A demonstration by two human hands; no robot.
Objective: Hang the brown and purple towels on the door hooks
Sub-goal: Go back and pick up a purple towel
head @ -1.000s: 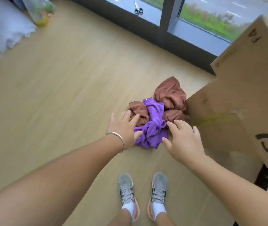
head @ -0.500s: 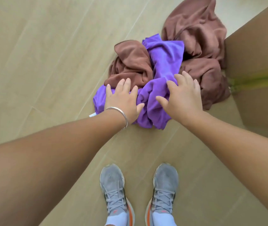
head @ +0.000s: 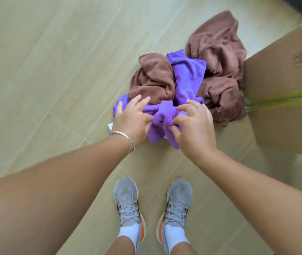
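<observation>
A crumpled purple towel [head: 187, 78] lies on the wooden floor, tangled with brown towel cloth [head: 218, 48] that bunches on both sides of it. My left hand [head: 131, 118], with a silver bangle on the wrist, pinches the purple towel's near fold between thumb and fingers. My right hand [head: 194, 124] grips the same bunched fold from the right. A small white label pokes out under the left hand. No door hooks are in view.
A large cardboard box [head: 282, 100] stands against the towels on the right, with yellow-green tape across its side. My feet in grey shoes [head: 128, 205] stand just below the pile. Wooden floor [head: 54, 70] stretches to the left.
Both hands went from resting flat on the pile to closing on the purple towel's near fold, which now bunches up between them. The view has dropped closer to the pile.
</observation>
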